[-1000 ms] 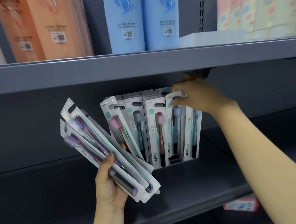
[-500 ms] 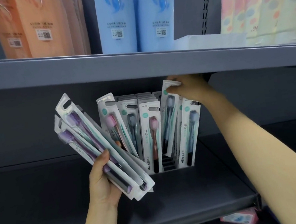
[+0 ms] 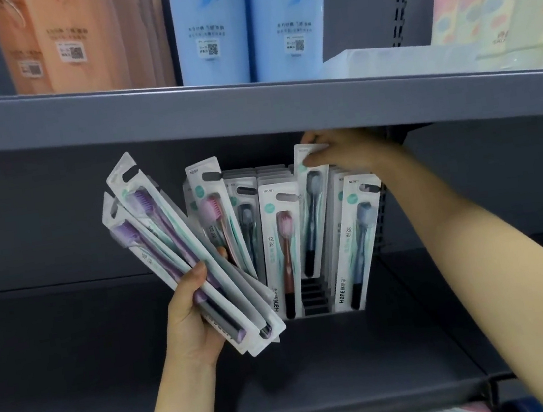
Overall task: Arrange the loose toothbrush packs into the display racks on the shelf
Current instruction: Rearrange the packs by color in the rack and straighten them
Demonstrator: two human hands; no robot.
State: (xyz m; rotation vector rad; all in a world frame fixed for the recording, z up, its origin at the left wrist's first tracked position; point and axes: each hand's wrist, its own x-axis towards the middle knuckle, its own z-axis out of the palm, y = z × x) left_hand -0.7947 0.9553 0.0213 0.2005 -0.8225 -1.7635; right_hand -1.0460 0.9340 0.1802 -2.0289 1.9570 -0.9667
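- The right hand (image 3: 342, 153) pinched the top edge of a dark-bristled pack (image 3: 311, 214), raised above its slot in the display rack (image 3: 313, 298).
- The left hand (image 3: 192, 320) clasped a fan of loose packs (image 3: 179, 252) at their lower ends.
- Risk, as I judged it: the shelf above (image 3: 251, 115) sat close, so lifting further could jam the pack; the fan could slip.
- The raised pack stood near upright, bristles up; the fan leaned up-left.

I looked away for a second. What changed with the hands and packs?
The right hand lifted the dark-brush pack it pinches up out of the rack, top near the upper shelf. The left hand still grips its fan of purple packs; the racked packs stayed.
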